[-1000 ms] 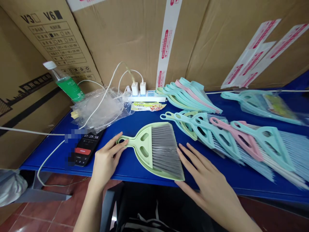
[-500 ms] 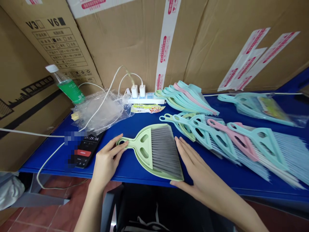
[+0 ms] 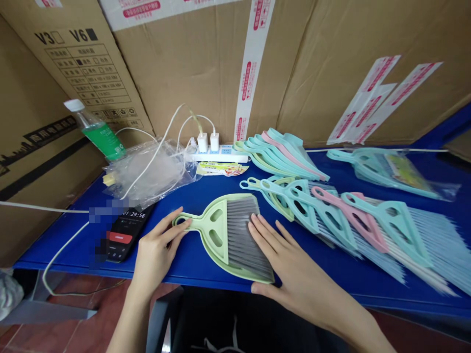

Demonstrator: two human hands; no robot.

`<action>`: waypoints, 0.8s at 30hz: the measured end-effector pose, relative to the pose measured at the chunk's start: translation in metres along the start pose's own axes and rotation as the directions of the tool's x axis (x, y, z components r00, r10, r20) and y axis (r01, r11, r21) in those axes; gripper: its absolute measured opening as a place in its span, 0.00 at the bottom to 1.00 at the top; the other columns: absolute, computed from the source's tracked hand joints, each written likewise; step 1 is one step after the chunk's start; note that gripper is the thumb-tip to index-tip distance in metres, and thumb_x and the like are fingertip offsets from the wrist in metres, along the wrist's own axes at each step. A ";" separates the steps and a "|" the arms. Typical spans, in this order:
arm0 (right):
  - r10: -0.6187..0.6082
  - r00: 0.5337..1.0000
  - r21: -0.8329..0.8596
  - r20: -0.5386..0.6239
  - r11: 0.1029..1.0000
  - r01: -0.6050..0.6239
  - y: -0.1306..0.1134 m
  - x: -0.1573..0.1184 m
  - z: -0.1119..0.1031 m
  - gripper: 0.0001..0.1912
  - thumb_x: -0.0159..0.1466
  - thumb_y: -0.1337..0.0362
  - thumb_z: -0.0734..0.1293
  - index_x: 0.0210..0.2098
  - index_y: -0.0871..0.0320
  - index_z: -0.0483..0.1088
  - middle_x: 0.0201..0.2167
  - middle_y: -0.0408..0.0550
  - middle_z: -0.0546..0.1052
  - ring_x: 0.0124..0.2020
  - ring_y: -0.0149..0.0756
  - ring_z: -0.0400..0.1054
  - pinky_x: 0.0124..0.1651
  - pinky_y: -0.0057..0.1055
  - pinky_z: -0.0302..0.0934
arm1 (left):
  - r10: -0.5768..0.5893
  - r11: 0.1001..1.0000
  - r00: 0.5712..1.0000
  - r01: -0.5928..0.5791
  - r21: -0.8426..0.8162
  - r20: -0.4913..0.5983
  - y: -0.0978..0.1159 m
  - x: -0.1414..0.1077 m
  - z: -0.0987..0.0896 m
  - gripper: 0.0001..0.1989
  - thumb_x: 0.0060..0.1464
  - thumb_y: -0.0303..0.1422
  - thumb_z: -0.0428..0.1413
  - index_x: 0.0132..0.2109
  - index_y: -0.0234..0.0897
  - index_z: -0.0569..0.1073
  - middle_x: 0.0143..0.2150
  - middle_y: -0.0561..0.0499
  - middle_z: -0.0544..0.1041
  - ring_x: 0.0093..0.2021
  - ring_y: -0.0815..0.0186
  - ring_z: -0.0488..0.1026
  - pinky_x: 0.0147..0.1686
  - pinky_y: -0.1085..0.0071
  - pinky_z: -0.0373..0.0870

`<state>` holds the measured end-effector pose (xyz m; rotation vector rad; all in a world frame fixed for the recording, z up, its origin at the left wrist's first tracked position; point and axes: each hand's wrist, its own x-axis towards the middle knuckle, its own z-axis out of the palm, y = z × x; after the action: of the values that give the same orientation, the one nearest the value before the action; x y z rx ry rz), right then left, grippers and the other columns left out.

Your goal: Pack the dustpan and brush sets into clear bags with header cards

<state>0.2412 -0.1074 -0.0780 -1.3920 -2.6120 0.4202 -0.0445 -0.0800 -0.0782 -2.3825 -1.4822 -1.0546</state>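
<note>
A green hand brush (image 3: 241, 230) with grey bristles lies face up in a matching green dustpan (image 3: 209, 252) near the table's front edge. Their ring-ended handles overlap at the left. My left hand (image 3: 156, 245) pinches both handles between thumb and fingers. Across the bristle tips and the dustpan's right edge lies my right hand (image 3: 290, 260), its fingers stretched out flat and its thumb apart, near the front corner of the pan.
Several brushes (image 3: 353, 215) in blue, pink and green lie fanned out at the right. Behind them are stacked dustpans (image 3: 283, 152) and a bagged set (image 3: 386, 169). Leftward are a phone (image 3: 127, 235), plastic bags (image 3: 150, 169), a bottle (image 3: 99, 135), a power strip (image 3: 224, 154) and paper cards (image 3: 222, 169).
My right hand has moved left, from beside the dustpan's edge onto the bristles. My left hand keeps its pinch on the handles. The whole view has shifted slightly.
</note>
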 end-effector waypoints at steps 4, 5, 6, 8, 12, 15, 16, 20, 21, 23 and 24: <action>0.017 0.996 0.036 0.091 0.999 -0.021 0.000 0.003 -0.012 0.52 0.61 0.38 0.63 0.71 0.59 0.38 0.71 0.56 0.42 0.71 0.49 0.33 0.69 0.55 0.43 | -0.024 1.000 1.000 0.024 0.007 -0.006 0.001 0.000 0.001 0.12 0.64 0.36 0.51 0.45 0.41 0.80 0.54 0.47 0.78 0.45 0.61 0.80 0.43 0.70 0.80; 0.013 0.994 0.039 0.110 0.999 -0.018 0.001 0.004 -0.015 0.53 0.60 0.37 0.63 0.71 0.60 0.39 0.71 0.56 0.42 0.71 0.50 0.33 0.69 0.54 0.43 | -0.033 0.999 0.999 0.033 0.002 -0.004 0.001 0.000 0.001 0.12 0.64 0.36 0.51 0.45 0.42 0.80 0.54 0.47 0.78 0.45 0.61 0.80 0.43 0.70 0.80; 0.010 0.992 0.040 0.124 0.999 -0.015 0.001 0.004 -0.019 0.55 0.58 0.35 0.64 0.71 0.61 0.41 0.71 0.57 0.42 0.71 0.51 0.35 0.69 0.54 0.44 | -0.040 0.999 0.999 0.040 -0.006 -0.001 0.001 0.000 0.001 0.12 0.64 0.36 0.51 0.45 0.42 0.80 0.54 0.47 0.78 0.45 0.61 0.80 0.43 0.70 0.80; 0.001 0.991 0.036 0.131 0.999 -0.005 0.001 0.006 -0.028 0.56 0.56 0.33 0.64 0.71 0.61 0.45 0.71 0.58 0.45 0.71 0.53 0.39 0.68 0.53 0.47 | -0.052 0.998 0.999 0.052 -0.022 0.002 0.001 0.000 0.000 0.12 0.64 0.36 0.52 0.45 0.42 0.80 0.54 0.47 0.78 0.45 0.61 0.80 0.44 0.69 0.80; -0.031 0.993 -0.074 0.111 0.996 0.039 -0.008 0.018 -0.054 0.36 0.66 0.42 0.59 0.65 0.60 0.62 0.64 0.60 0.65 0.64 0.54 0.60 0.61 0.50 0.60 | -0.067 0.997 0.998 0.067 -0.033 -0.004 0.000 -0.001 0.000 0.12 0.63 0.36 0.52 0.45 0.42 0.80 0.55 0.48 0.78 0.45 0.61 0.80 0.43 0.70 0.80; -0.004 0.981 -0.216 0.194 0.975 0.046 -0.018 0.040 -0.079 0.22 0.69 0.53 0.60 0.52 0.61 0.75 0.50 0.58 0.78 0.50 0.53 0.73 0.50 0.46 0.67 | -0.054 0.998 0.998 0.054 -0.035 -0.019 -0.002 -0.001 0.001 0.12 0.63 0.36 0.52 0.45 0.42 0.80 0.54 0.49 0.78 0.44 0.61 0.80 0.44 0.69 0.80; 0.000 0.975 -0.245 0.221 0.968 0.055 -0.020 0.050 -0.086 0.18 0.69 0.56 0.61 0.48 0.60 0.76 0.46 0.57 0.80 0.46 0.51 0.75 0.46 0.44 0.68 | -0.054 0.998 0.998 0.053 -0.036 -0.022 -0.003 -0.001 0.001 0.12 0.63 0.36 0.52 0.45 0.43 0.80 0.54 0.49 0.78 0.44 0.61 0.80 0.44 0.69 0.80; 0.027 0.989 -0.332 0.148 0.943 0.024 -0.016 0.098 -0.107 0.13 0.68 0.65 0.60 0.44 0.58 0.77 0.40 0.53 0.80 0.40 0.45 0.75 0.40 0.38 0.66 | -0.061 0.998 0.998 0.061 -0.035 -0.013 -0.004 -0.002 0.001 0.12 0.63 0.36 0.52 0.45 0.43 0.80 0.55 0.49 0.78 0.45 0.61 0.80 0.46 0.68 0.79; 0.058 0.995 -0.368 0.076 0.929 -0.026 -0.013 0.111 -0.109 0.14 0.68 0.67 0.60 0.45 0.59 0.77 0.41 0.54 0.80 0.42 0.45 0.75 0.42 0.39 0.65 | -0.061 0.998 0.998 0.060 -0.032 -0.012 -0.003 -0.002 0.001 0.12 0.63 0.36 0.52 0.45 0.43 0.80 0.55 0.49 0.78 0.45 0.61 0.80 0.45 0.68 0.79; 0.081 0.997 -0.395 0.018 0.916 -0.067 -0.003 0.135 -0.108 0.14 0.65 0.73 0.60 0.44 0.64 0.77 0.41 0.59 0.79 0.43 0.48 0.74 0.42 0.40 0.65 | -0.060 0.998 0.998 0.059 -0.028 -0.013 -0.003 -0.002 0.000 0.12 0.63 0.35 0.52 0.45 0.43 0.80 0.55 0.49 0.78 0.45 0.61 0.80 0.45 0.68 0.79; 0.081 0.997 -0.399 -0.002 0.914 -0.075 0.003 0.145 -0.107 0.13 0.63 0.75 0.61 0.41 0.66 0.77 0.40 0.61 0.79 0.42 0.50 0.74 0.41 0.40 0.65 | -0.057 0.998 0.998 0.056 -0.025 -0.016 -0.002 -0.002 0.000 0.12 0.63 0.35 0.52 0.44 0.42 0.80 0.55 0.48 0.78 0.46 0.61 0.80 0.46 0.68 0.79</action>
<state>0.1904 0.0328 0.0226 -1.6147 -2.7680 -0.1090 -0.0468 -0.0804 -0.0800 -2.3554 -1.5482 -1.1088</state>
